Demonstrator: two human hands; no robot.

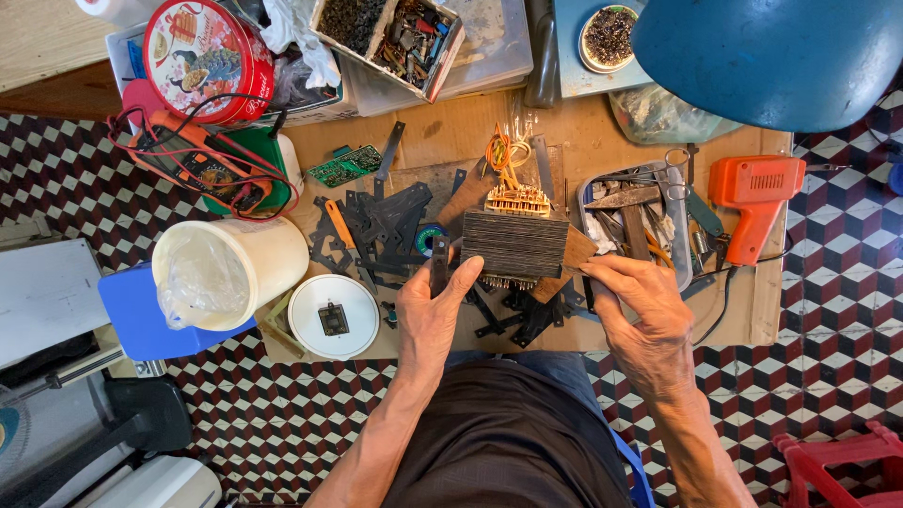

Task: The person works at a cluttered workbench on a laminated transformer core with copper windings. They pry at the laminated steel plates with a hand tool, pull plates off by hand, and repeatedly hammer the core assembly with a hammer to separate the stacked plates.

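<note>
We had the transformer core (515, 246) w/ its stacked dark laminations standing on the cardboard sheet (602, 132), between both hands. Left hand (428, 315) pinched a thin dark metal strip (438, 265) at the core's left edge; right hand (632, 303) pressed fingers against its right side, closed on a brown slip. Best, we judged, to keep the stack braced square and ease each strip in level, no forcing. Loose laminations (376, 230) lay just left; tool tray (679, 230) and orange solder gun (757, 202) to the right. Patterned tile floor (282, 423) all around.
</note>
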